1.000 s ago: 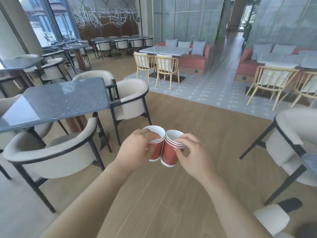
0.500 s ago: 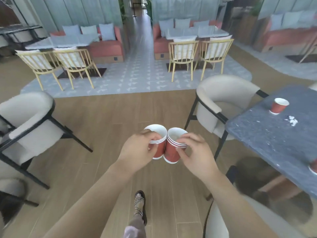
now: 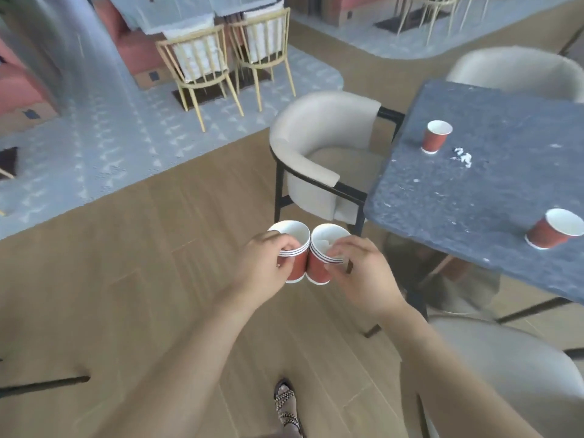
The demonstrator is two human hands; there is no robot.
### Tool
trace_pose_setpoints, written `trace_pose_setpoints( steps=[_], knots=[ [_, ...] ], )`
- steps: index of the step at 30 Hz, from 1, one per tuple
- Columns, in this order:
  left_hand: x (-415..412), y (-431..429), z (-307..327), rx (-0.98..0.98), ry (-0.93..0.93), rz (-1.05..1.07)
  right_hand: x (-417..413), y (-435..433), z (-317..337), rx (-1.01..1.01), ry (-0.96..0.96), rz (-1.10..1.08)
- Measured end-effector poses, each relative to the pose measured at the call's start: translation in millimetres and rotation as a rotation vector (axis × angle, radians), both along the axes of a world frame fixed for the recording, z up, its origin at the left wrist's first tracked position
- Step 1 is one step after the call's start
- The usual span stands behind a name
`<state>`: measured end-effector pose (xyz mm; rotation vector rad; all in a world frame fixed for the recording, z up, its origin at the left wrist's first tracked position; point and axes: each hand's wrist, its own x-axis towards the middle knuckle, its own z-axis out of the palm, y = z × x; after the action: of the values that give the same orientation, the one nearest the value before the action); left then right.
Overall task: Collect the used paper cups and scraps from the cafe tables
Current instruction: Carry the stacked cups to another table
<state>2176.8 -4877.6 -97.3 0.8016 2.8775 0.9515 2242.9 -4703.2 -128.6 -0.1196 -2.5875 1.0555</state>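
Observation:
My left hand (image 3: 264, 263) grips a stack of red paper cups (image 3: 295, 252) with white rims. My right hand (image 3: 363, 273) grips a second stack of red cups (image 3: 320, 263), and the two stacks touch side by side in front of me over the wooden floor. To the right stands a dark stone table (image 3: 474, 197). On it a red cup (image 3: 436, 135) stands upright at the far side, white paper scraps (image 3: 463, 157) lie just right of it, and another red cup (image 3: 554, 228) sits tilted near the right edge of view.
A cream armchair (image 3: 325, 159) stands at the table's left side, another cream chair (image 3: 512, 374) at its near side and a third (image 3: 518, 71) behind it. Yellow wooden chairs (image 3: 221, 58) stand on a grey patterned floor beyond. My sandalled foot (image 3: 286, 403) is below.
The view has swung right and downward, bringing the dark table with its cups and scraps closer. Both hands keep their cup stacks together in the same grip.

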Motion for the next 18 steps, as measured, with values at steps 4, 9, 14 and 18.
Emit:
trace_pose_setpoints(
  steps=[4, 9, 14, 18],
  knots=[
    [-43.1, 8.4, -6.0, 0.007, 0.003, -0.085, -28.7, 4.8, -1.1, 0.028, -0.004, -0.098],
    [-83.5, 35.3, -10.9, -0.005, -0.029, -0.187, -51.6, 25.6, -1.5, 0.045, -0.004, -0.188],
    [-128.5, 79.2, -16.7, -0.012, -0.051, -0.291, -80.8, 60.0, -2.8, 0.056, -0.026, -0.291],
    [-166.8, 132.0, -27.6, 0.003, -0.064, -0.366, -113.3, 102.7, -15.5, 0.05, -0.052, -0.382]
  ],
)
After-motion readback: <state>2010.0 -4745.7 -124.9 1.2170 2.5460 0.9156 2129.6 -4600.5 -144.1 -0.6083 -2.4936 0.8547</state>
